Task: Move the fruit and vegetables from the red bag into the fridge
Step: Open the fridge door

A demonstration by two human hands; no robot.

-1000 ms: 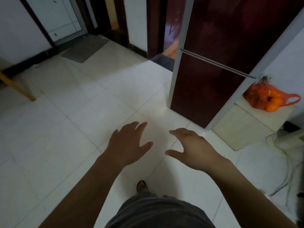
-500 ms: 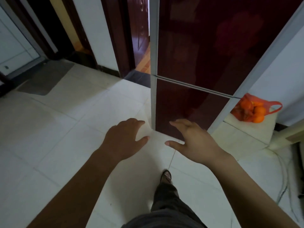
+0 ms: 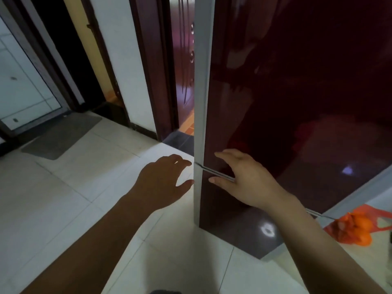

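The fridge (image 3: 297,102) is tall with glossy dark red doors and a grey side edge; both doors are closed, with a seam between upper and lower door. My left hand (image 3: 163,181) hovers open just left of the fridge's grey corner at seam height, holding nothing. Over the door front by the seam is my right hand (image 3: 241,179), fingers spread and empty. The red mesh bag (image 3: 356,228) with orange fruit inside lies on a low pale surface at the fridge's right side, partly hidden behind my right forearm.
Pale floor tiles (image 3: 74,209) spread to the left and in front. A grey doormat (image 3: 61,134) lies before a glass door at far left. A dark wooden door frame (image 3: 157,81) with an open doorway stands just behind the fridge's left edge.
I have stepped closer to the fridge. Both hands have risen and reached forward to the seam between the doors. The red bag now sits lower right in view.
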